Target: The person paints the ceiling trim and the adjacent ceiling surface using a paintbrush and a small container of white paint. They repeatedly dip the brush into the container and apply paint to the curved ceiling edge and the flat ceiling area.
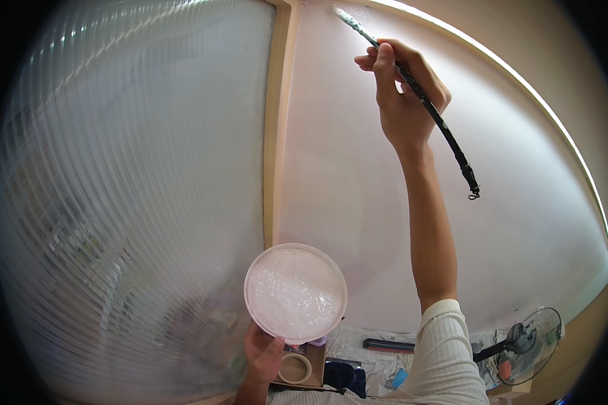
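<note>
My right hand [412,91] is raised high and closed around a long, dark-handled paintbrush [446,131]. The paint-smeared bristle end points up and left, against or very close to the pale wall [344,202] near its top corner. A wet-looking patch shows at the brush tip. Low in the view, my left hand [263,354] grips a round pale plastic tub [248,287] from below, its thumb on the side near the rim. Glossy white paint [294,290] fills the inside of the tub.
A ribbed glass panel [148,169] takes up the left side, bordered by a wooden post [277,135]. A bright light strip [520,77] curves along the upper right. Below are a fan [527,341], newspaper [378,364] and a cardboard box [315,358] holding a tape roll [294,368].
</note>
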Demonstrator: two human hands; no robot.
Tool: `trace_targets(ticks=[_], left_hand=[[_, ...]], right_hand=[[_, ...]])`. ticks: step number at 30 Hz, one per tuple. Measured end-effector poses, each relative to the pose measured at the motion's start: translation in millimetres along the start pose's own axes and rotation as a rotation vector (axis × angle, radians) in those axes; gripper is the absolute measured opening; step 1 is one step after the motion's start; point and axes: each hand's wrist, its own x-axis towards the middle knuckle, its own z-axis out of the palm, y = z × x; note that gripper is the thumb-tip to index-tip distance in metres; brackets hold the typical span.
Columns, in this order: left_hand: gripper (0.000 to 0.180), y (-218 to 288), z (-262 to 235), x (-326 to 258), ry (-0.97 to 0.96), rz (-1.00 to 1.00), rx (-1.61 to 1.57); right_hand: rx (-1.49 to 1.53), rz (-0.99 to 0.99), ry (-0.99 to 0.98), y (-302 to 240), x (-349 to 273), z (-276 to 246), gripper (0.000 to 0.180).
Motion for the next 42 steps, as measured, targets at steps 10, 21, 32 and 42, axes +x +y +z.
trace_targets(ticks=[10, 21, 32, 42], left_hand=[[0.062, 0.0, -2.6, 0.7, -0.015, -0.005, 0.007], [0.061, 3.4, 0.6, 2.0, -0.032, -0.037, -0.001], [0.061, -8.6, -9.0, -0.6, 0.005, 0.032, 0.002], [0.063, -1.7, -3.8, 1.4, -0.024, -0.014, -0.025]], right_hand=[[-0.035, 0.006, 0.019, 3.6, 1.8, -2.5, 0.008], [-0.059, 0.042, 0.034, -2.0, -0.8, -13.2, 0.007], [-0.026, -0.023, -0.013, 1.0, 1.3, -4.1, 0.007], [-0.054, -0.032, 0.002, 6.1, 1.6, -3.9, 0.01]])
